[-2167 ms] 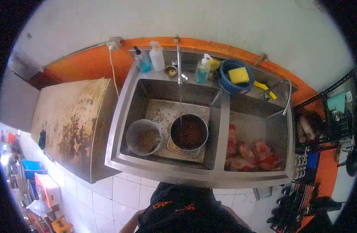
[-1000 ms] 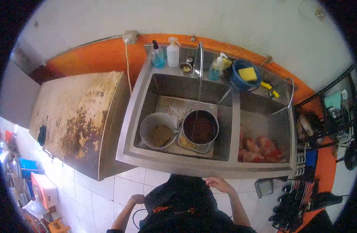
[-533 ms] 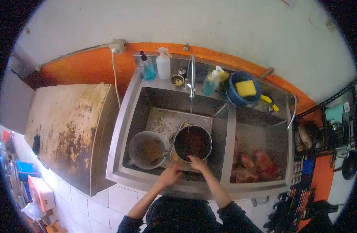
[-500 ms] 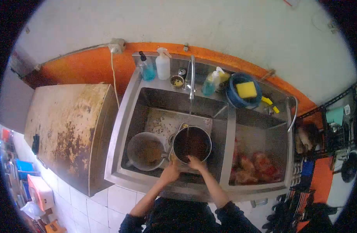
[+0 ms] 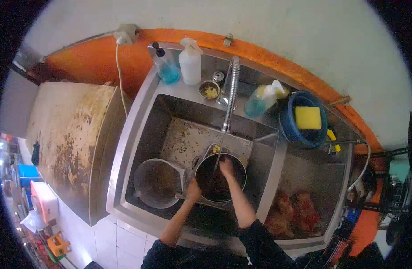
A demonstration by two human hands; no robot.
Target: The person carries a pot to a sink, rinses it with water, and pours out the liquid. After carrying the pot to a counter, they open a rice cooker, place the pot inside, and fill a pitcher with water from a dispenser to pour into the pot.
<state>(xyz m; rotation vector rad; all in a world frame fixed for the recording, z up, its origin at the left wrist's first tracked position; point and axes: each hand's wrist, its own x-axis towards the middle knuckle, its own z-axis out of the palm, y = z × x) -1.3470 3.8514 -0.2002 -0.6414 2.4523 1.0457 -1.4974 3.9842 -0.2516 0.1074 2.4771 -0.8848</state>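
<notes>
A round metal pot (image 5: 209,193) holding dark liquid stands in the left basin of a steel double sink (image 5: 138,112), on a metal tray. My left hand (image 5: 193,191) grips the pot's near-left rim. My right hand (image 5: 225,167) reaches into the pot from above, fingers spread over the dark liquid under the tap (image 5: 229,96). Whether the right hand holds anything cannot be told. A second round pot (image 5: 156,184) with murky contents sits just left of the first.
Red meat pieces (image 5: 295,213) lie in the right basin. On the sink's back ledge stand a blue soap bottle (image 5: 166,69), a white spray bottle (image 5: 190,62), a small tin (image 5: 209,89) and a blue bowl (image 5: 289,125) with a yellow sponge (image 5: 308,117). A rusty counter (image 5: 67,143) is on the left.
My head has come closer over the sink. My right hand moved from the pot's near rim into the pot; my left hand stays on the rim.
</notes>
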